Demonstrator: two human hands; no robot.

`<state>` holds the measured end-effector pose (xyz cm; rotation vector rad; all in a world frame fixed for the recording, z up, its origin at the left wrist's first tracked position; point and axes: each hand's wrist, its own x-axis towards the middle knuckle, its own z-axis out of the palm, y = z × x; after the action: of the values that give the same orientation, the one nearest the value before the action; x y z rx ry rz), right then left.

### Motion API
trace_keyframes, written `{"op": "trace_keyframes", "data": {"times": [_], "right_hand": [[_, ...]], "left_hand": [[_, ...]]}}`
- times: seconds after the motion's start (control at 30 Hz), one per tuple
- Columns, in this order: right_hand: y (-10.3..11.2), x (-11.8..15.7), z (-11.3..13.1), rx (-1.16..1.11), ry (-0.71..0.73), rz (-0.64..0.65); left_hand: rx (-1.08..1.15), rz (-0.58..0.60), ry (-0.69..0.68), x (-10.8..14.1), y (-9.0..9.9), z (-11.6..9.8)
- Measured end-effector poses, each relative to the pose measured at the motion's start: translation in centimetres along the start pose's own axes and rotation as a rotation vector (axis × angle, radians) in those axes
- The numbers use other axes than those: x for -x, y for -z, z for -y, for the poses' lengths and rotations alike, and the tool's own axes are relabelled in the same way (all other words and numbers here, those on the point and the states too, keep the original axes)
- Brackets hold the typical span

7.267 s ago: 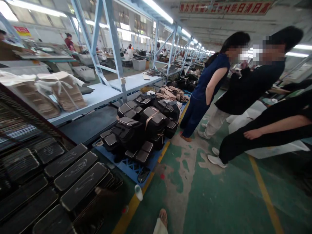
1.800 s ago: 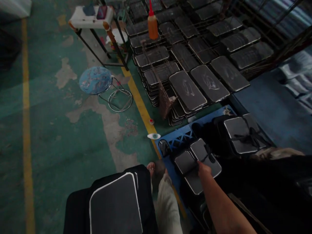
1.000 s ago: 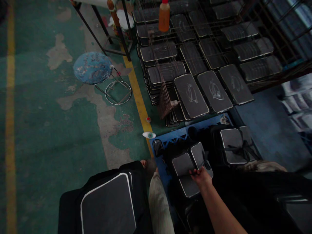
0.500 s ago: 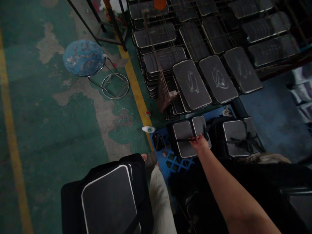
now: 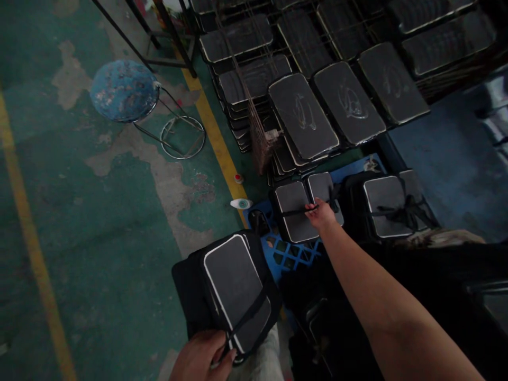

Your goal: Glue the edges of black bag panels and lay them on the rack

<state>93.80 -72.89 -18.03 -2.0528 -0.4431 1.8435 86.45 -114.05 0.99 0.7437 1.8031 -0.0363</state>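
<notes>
Low in the view, my left hand [image 5: 204,355] is closed on the black tie strap of a bundle of dark panels [image 5: 238,286]. This bundle has pale-edged rounded panels on top and black fabric around it, and hangs tilted in front of my leg. My right hand [image 5: 322,216] reaches forward, its fingers pinched on the black strap of a second tied bundle [image 5: 292,211], which rests on a blue plastic pallet [image 5: 291,256]. Beside it on the right sits another tied bundle [image 5: 387,203] with a knotted black strap.
Several stacks of dark rounded panels [image 5: 304,114] stand beyond the pallet, with a brown wire rack [image 5: 260,145] against them. A blue round stool [image 5: 125,90] is on the worn green floor [image 5: 115,238]. A white bottle [image 5: 241,203] lies by the yellow line.
The left bundle has moved up and right toward the pallet, and my left hand has come into view on its strap. My right hand stays on the second bundle's strap.
</notes>
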Motion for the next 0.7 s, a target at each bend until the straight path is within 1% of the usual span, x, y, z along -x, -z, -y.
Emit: {"op": "trace_keyframes", "data": {"times": [0.07,0.13,0.23,0.3,0.37,0.43,0.5,0.57,0.6,0.7], "right_hand": [[0.1,0.0,0.0,-0.007,-0.005,0.013],[0.4,-0.1,0.0,-0.013,-0.010,0.027],[0.8,-0.5,0.1,-0.021,-0.006,0.048],[1.1,-0.9,0.0,-0.027,0.007,0.055],[1.4,-1.3,-0.3,-0.029,0.011,0.057],[1.5,-1.8,-0.7,-0.025,-0.006,0.065],[1.7,-2.1,-1.2,-0.023,-0.025,0.078],[1.9,-2.3,-1.6,-0.034,-0.026,0.077],[2.1,-2.2,-1.6,-0.045,-0.018,0.073],[2.6,-1.7,-1.3,-0.068,-0.002,0.061]], "left_hand": [[0.015,-0.033,-0.021,-2.2,-0.2,-2.0],[0.053,-0.069,-0.052,-4.4,-0.8,-3.5],[0.106,-0.078,-0.114,-7.7,-2.6,-4.4],[0.132,-0.052,-0.152,-9.8,-4.4,-4.0],[0.140,-0.004,-0.158,-11.6,-6.6,-2.8],[0.124,0.053,-0.141,-13.0,-8.6,-1.4],[0.110,0.082,-0.150,-13.9,-10.3,-0.1],[0.113,0.078,-0.177,-14.4,-11.3,0.5],[0.121,0.069,-0.187,-14.5,-11.5,0.7],[0.147,0.049,-0.165,-14.3,-11.0,0.6]]}}
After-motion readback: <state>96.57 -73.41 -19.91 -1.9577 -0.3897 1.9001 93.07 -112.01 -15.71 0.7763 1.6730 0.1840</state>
